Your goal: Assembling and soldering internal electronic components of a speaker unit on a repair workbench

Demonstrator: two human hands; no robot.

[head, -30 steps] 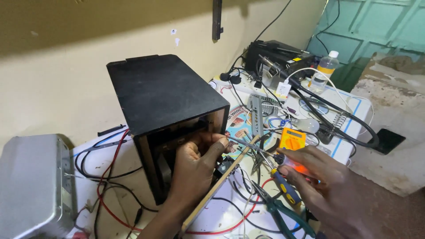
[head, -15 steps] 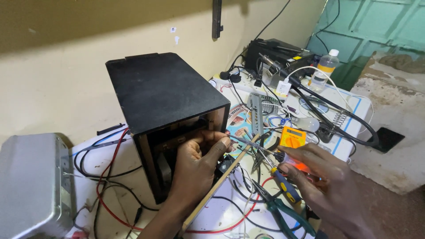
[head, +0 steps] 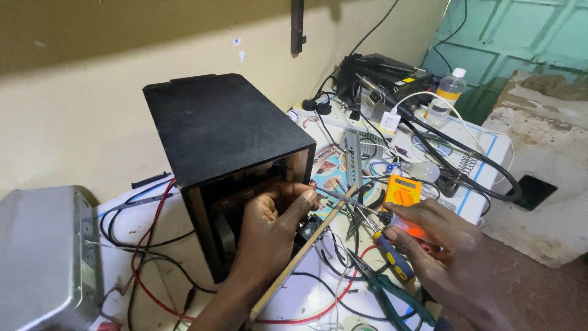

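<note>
I take the black speaker box [head: 226, 138] as my landmark; it sits on the table [head: 478, 184] w/ its open end facing me. My left hand [head: 272, 230] is at that open end, fingers curled in at the opening edge, grip pinched on sth small, can't tell what. My right hand [head: 444, 245] is right of the box, well clear of it, grip clenched around a screwdriver [head: 392, 224] w/ an orange see-through handle; its metal shaft runs up-left so the tip comes in just beside my left fingertips at the box mouth. A thin wooden stick [head: 300, 257] lies slanted from the box's front corner down toward me, passing under my left hand. Right of the box, past the screwdriver: orange multimeter [head: 401, 191], a light bulb [head: 422, 171], a grey ruler-like strip [head: 352, 156]. Below my right hand, green-handled pliers [head: 386, 291] and a blue/yellow handled tool [head: 392, 257]. Left of the box, a grey metal case [head: 40, 257], w/ red and black wires [head: 150, 245] between them. Behind the box on the right, a black unit [head: 383, 76] and a plastic bottle [head: 447, 95].
</note>
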